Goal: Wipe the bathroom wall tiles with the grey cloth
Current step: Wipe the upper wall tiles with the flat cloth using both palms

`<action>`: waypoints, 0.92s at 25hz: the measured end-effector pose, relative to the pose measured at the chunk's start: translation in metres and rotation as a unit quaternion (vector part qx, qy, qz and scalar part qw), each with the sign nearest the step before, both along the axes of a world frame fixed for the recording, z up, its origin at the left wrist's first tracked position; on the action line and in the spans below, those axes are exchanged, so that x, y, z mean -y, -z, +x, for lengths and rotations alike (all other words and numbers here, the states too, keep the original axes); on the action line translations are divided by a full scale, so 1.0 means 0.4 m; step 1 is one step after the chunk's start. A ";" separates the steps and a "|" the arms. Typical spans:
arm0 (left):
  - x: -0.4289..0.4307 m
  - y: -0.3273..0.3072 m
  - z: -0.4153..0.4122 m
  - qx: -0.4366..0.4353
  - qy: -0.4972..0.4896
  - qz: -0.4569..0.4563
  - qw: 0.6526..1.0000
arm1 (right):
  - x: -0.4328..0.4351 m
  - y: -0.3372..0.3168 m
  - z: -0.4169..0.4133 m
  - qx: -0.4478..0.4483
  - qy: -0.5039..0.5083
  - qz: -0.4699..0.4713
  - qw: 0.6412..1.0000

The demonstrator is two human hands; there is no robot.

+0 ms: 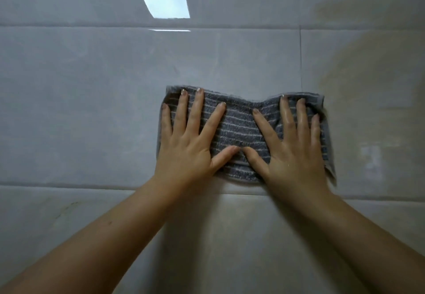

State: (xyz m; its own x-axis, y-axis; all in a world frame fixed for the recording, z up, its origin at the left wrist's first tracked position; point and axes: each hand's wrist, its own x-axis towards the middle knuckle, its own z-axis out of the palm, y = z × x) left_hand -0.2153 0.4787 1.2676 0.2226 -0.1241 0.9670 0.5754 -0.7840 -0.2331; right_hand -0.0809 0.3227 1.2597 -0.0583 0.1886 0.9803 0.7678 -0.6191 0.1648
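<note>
A grey cloth [241,126] with thin pale stripes lies spread flat against the glossy grey wall tiles [92,109], in the middle of the view. My left hand [190,142] presses on its left half, palm flat and fingers spread. My right hand [292,146] presses on its right half the same way. The two thumbs nearly touch at the cloth's lower middle. Together both hands pin the cloth to the wall just above a horizontal grout line [69,184]. The cloth's right edge [330,160] hangs slightly loose.
Large rectangular tiles fill the whole view. A bright window reflection [165,3] shines on the upper tile. A vertical grout line [300,59] runs above the cloth's right side. The tiles at the right [368,75] carry a warmer beige tint.
</note>
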 end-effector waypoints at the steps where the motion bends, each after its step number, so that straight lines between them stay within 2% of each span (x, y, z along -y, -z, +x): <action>1: -0.001 0.034 0.001 -0.007 0.002 0.014 1.000 | 0.000 0.044 0.000 0.000 0.000 -0.001 1.000; 4: -0.009 0.109 -0.003 -0.019 0.008 0.046 0.999 | -0.002 0.133 -0.011 -0.010 0.010 0.001 1.000; 6: -0.021 0.108 -0.013 -0.019 0.012 0.057 0.998 | -0.019 0.133 -0.025 -0.013 0.024 0.001 1.000; 10: -0.021 -0.012 -0.004 0.004 0.019 0.013 1.000 | -0.041 0.007 -0.037 -0.010 0.035 -0.004 0.999; 13: 0.008 -0.061 0.021 0.017 0.026 -0.018 0.999 | 0.001 -0.062 -0.013 -0.042 0.041 0.000 0.998; 16: 0.042 0.016 0.047 -0.001 0.033 0.014 0.999 | 0.039 0.015 0.010 -0.064 0.042 0.020 0.997; 19: 0.063 0.076 0.061 -0.010 0.042 0.032 0.999 | 0.049 0.098 0.028 -0.024 0.035 -0.010 0.999; 21: 0.078 0.028 0.083 -0.003 0.021 0.022 1.000 | 0.063 0.035 0.062 0.021 0.025 -0.045 0.998; 23: 0.115 -0.074 0.127 0.032 0.011 -0.011 0.999 | 0.101 -0.092 0.101 0.019 0.025 -0.036 0.999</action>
State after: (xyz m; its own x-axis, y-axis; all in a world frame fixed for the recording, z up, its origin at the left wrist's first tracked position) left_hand -0.1647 0.4328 1.2970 0.1576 -0.1076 0.9816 0.5712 -0.8010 -0.1795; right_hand -0.0405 0.2824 1.2966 -0.0835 0.2623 0.9614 0.7289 -0.6418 0.2384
